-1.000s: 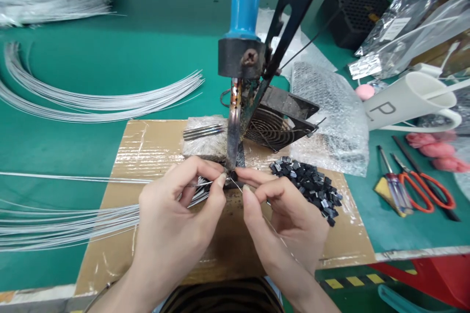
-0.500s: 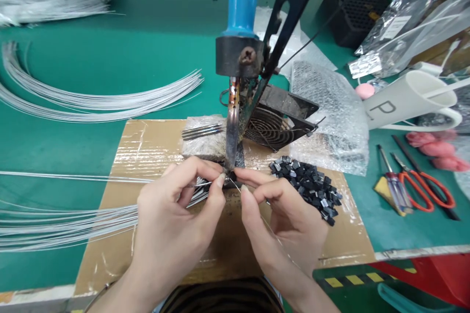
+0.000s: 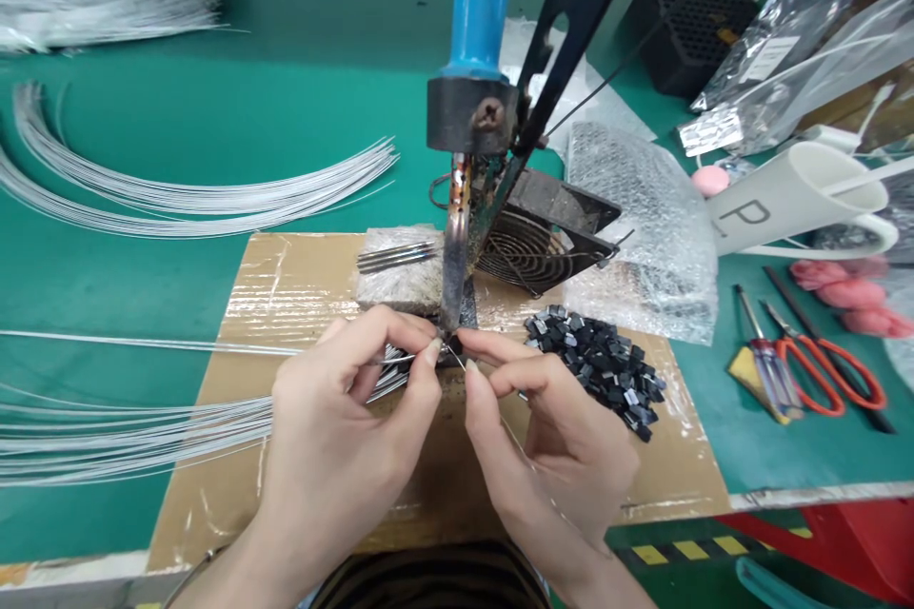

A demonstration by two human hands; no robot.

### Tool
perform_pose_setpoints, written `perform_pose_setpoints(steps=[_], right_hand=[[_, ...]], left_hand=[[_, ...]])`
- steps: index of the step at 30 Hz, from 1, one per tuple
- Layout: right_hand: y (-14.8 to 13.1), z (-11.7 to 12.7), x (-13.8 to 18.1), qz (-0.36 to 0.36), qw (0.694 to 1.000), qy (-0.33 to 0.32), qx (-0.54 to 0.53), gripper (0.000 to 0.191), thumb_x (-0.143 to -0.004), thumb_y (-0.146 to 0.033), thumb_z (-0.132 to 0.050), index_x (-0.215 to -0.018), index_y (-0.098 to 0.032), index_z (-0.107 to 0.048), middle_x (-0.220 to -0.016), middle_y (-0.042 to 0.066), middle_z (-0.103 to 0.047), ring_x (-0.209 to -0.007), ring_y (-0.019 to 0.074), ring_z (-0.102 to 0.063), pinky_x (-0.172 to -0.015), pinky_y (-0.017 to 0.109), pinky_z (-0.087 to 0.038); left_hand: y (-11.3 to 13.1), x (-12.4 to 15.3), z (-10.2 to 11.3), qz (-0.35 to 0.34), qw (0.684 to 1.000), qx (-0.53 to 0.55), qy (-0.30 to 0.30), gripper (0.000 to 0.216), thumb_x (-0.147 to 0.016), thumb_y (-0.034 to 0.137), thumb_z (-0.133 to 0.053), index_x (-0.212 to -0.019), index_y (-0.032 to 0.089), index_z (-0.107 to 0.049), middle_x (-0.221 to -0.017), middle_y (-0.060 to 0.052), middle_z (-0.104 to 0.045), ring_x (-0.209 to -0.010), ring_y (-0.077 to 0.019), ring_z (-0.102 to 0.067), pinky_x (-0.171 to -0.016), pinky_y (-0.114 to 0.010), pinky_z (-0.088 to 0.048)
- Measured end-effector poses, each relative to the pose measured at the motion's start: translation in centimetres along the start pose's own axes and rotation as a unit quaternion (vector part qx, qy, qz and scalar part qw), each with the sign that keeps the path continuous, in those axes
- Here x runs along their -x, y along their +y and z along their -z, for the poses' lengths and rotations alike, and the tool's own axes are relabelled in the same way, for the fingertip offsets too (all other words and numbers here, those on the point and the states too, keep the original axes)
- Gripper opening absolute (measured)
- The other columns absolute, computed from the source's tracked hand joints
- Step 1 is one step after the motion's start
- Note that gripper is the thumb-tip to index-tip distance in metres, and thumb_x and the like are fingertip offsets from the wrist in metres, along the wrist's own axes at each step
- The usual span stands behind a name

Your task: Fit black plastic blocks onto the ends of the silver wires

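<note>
Both hands are drawn in close beneath a blue-handled soldering iron [image 3: 477, 29] that hangs tip down in the middle of the bench. The left hand [image 3: 349, 409] has thumb and forefinger pressed together on white wires [image 3: 178, 343], which come in from the left and end just beside the iron's tip. The right hand [image 3: 564, 428] has a thin silvery wire [image 3: 456, 358] pinched at the thumb, its far end up by the tip and its length trailing back over the palm side towards the wrist. What sits right at the tip is too small and too hidden by fingers for me to tell.

It's crowded in there. A black metal arm [image 3: 582, 5] slants down beside the iron, and a grimy fan [image 3: 532, 247] leans close behind it. Left of the iron, a wrapped block [image 3: 400, 287] bears a few metal rods [image 3: 396, 257]. A heap of small black pieces [image 3: 600, 366] lies on the cardboard [image 3: 671, 457], just beyond the right hand, and loose wires [image 3: 178, 428] run in under the left one. Another bundle [image 3: 328, 179] curves across the green table [image 3: 286, 95]. Off to the right are bubble wrap [image 3: 643, 228], a white mug [image 3: 792, 200], a screwdriver [image 3: 778, 381] and orange-handled scissors [image 3: 857, 384], all well apart from the fingers.
</note>
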State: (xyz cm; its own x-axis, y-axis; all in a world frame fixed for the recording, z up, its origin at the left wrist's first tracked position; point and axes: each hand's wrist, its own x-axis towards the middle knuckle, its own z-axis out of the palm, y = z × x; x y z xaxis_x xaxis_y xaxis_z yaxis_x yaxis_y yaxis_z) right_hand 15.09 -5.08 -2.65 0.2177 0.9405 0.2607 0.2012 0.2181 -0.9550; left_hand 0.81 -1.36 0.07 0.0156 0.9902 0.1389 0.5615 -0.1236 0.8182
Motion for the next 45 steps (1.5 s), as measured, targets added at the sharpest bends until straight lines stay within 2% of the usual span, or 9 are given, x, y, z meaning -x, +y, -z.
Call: perform_pose_setpoints(steps=[9, 18, 32, 45], right_hand=[[0.17, -0.22, -0.23, 0.035, 0.999, 0.012, 0.01, 0.023, -0.085, 0.003, -0.073, -0.09, -0.019, -0.068, -0.117, 0.006, -0.082, -0.104, 0.0167, -0.08, -0.1, 0.028, -0.061], [0.18, -0.28, -0.17, 0.058, 0.998, 0.02, 0.019, 0.023, -0.085, 0.004, -0.073, -0.092, -0.018, -0.07, -0.113, 0.004, -0.083, -0.104, 0.0159, -0.08, -0.1, 0.028, -0.061], [0.15, -0.39, -0.25, 0.067, 0.997, 0.03, 0.03, 0.022, -0.085, 0.003, -0.074, -0.091, -0.018, -0.07, -0.11, 0.004, -0.083, -0.099, 0.0144, -0.081, -0.096, 0.025, -0.062], [0.01, -0.37, -0.35, 0.078, 0.995, 0.034, 0.046, 0.021, -0.084, 0.003, -0.075, -0.089, -0.017, -0.071, -0.107, 0.005, -0.084, -0.096, 0.0127, -0.081, -0.091, 0.021, -0.061]], left_hand=[[0.03, -0.13, -0.06, 0.006, 1.0, -0.001, 0.0, 0.014, -0.088, 0.019, -0.067, -0.078, 0.028, -0.068, -0.079, 0.007, -0.075, -0.074, -0.0154, -0.069, -0.053, -0.03, -0.042], [0.18, -0.16, 0.16, -0.01, 1.0, 0.0, 0.005, 0.014, -0.088, 0.019, -0.067, -0.078, 0.029, -0.067, -0.081, 0.009, -0.075, -0.075, -0.0152, -0.069, -0.052, -0.03, -0.042], [-0.03, 0.02, 0.04, -0.006, 1.0, 0.002, 0.003, 0.015, -0.089, 0.018, -0.067, -0.079, 0.03, -0.067, -0.082, 0.009, -0.075, -0.076, -0.0152, -0.069, -0.056, -0.029, -0.045], [-0.07, 0.04, 0.02, -0.003, 1.0, -0.01, -0.006, 0.013, -0.089, 0.021, -0.066, -0.079, 0.029, -0.067, -0.08, 0.008, -0.075, -0.075, -0.0159, -0.069, -0.054, -0.03, -0.042]])
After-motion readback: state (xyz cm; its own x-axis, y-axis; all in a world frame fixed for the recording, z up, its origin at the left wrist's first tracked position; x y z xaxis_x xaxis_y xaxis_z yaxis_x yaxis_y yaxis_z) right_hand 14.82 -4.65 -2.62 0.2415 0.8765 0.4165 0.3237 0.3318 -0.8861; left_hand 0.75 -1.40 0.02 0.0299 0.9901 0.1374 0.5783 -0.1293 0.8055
